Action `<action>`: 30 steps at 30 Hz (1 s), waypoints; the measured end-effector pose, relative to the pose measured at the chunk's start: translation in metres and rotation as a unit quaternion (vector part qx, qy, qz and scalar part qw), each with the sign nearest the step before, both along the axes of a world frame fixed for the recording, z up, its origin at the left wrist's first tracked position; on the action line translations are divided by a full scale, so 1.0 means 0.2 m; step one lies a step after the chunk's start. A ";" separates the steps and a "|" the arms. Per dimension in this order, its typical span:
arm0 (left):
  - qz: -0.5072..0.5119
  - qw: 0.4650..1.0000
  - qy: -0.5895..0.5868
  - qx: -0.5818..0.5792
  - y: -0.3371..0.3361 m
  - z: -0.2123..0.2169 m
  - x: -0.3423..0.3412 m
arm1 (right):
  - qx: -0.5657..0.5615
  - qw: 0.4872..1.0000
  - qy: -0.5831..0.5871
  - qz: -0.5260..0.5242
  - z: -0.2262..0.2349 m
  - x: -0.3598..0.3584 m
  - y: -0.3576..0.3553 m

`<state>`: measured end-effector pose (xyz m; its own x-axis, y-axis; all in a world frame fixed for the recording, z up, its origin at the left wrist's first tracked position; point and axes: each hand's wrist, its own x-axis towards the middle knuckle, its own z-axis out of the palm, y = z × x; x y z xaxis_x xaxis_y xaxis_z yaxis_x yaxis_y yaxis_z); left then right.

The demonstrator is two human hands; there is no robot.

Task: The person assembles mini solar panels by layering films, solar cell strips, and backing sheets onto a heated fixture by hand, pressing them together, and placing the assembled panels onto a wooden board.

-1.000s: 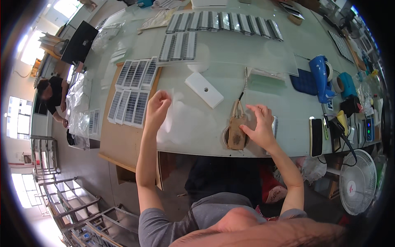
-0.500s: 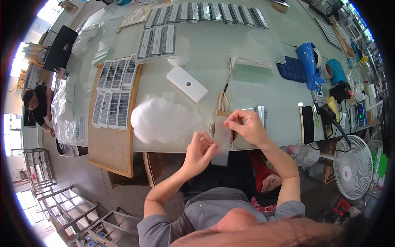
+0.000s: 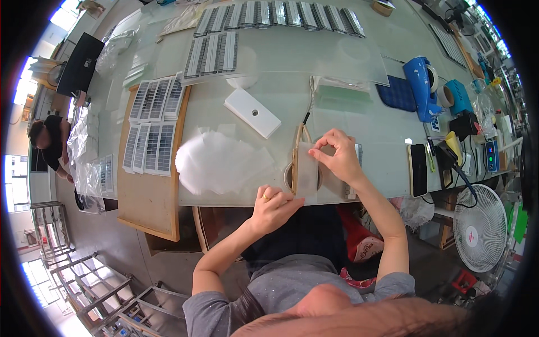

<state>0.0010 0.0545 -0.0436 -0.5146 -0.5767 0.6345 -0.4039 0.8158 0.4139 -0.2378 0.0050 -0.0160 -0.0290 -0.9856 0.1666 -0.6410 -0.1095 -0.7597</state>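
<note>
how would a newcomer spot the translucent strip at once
Find the big pale table, then the left hand and right hand at its near edge. Between them is the narrow translucent strip. Unlike the whitish sheets piled to its left, it is pinched in the right hand.

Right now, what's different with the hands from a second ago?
The left hand moved right and closer to the body. The right hand, which was open beside the tan block, has taken hold of a cloudy strip; the left is at its lower end. The white box, board and fan stayed put.
</note>
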 end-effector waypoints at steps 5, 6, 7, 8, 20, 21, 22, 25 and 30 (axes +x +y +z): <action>0.021 0.998 -0.012 -0.053 0.01 -0.03 0.00 | 0.021 1.000 -0.003 0.009 -0.01 0.00 -0.02; 0.022 0.998 -0.013 -0.052 0.01 -0.03 0.00 | 0.019 1.000 0.002 0.007 -0.01 0.01 -0.03; 0.018 0.998 -0.016 -0.057 0.00 -0.02 0.00 | 0.020 1.000 0.001 0.008 -0.01 0.01 -0.03; 0.014 0.998 -0.018 -0.062 0.00 -0.02 0.00 | 0.012 1.000 0.013 0.013 -0.02 0.01 -0.03; 0.012 0.995 -0.068 -0.071 0.00 -0.01 0.00 | -0.050 0.989 0.128 -0.047 0.01 -0.33 0.13; 0.009 0.995 -0.064 -0.071 0.00 -0.02 0.00 | -0.041 0.984 0.165 -0.043 0.01 -0.38 0.15; 0.010 0.995 -0.065 -0.080 0.00 -0.03 0.01 | -0.031 0.978 0.203 -0.038 0.01 -0.43 0.18; 0.007 0.994 -0.060 -0.086 -0.01 -0.03 0.01 | 0.020 0.975 0.221 -0.034 0.02 -0.48 0.24; 0.005 0.994 -0.062 -0.087 -0.01 -0.02 0.00 | 0.045 0.977 0.205 -0.019 0.00 -0.51 0.24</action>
<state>0.0010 0.0521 -0.0468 -0.5901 -0.4690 0.6572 -0.4520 0.8664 0.2124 -0.3392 0.0529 -0.0156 -0.0154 -0.9963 0.0850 -0.8962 -0.0239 -0.4430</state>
